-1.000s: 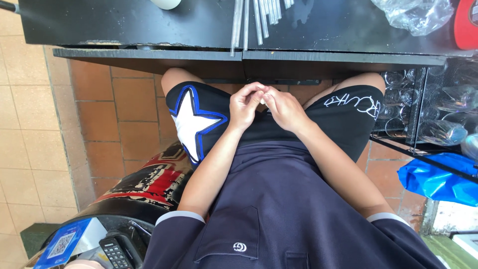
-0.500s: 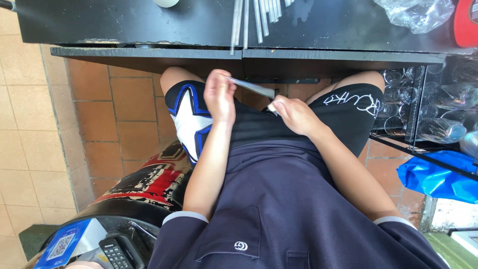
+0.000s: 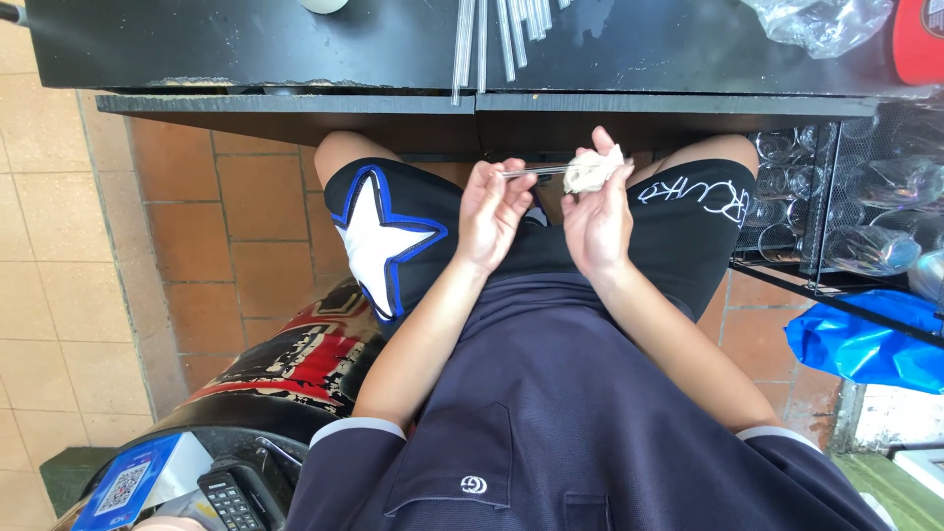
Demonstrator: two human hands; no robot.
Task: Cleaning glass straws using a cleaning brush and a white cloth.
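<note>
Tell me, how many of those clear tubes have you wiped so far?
I can't tell a count. In hand: the left hand holds one thin clear tube by its end, and the right hand pinches a crumpled cloth around the other end. More tubes lie on the black table above. Whether those are finished or waiting doesn't show.

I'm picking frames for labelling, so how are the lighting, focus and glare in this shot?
Head view: even daylight, no motion blur; the left hand, right hand, thin clear tube and crumpled cloth read sharp. Head view: the space under the black table lies in shadow. Head view: glare on the clear tubes on top and the blue bag.
</note>
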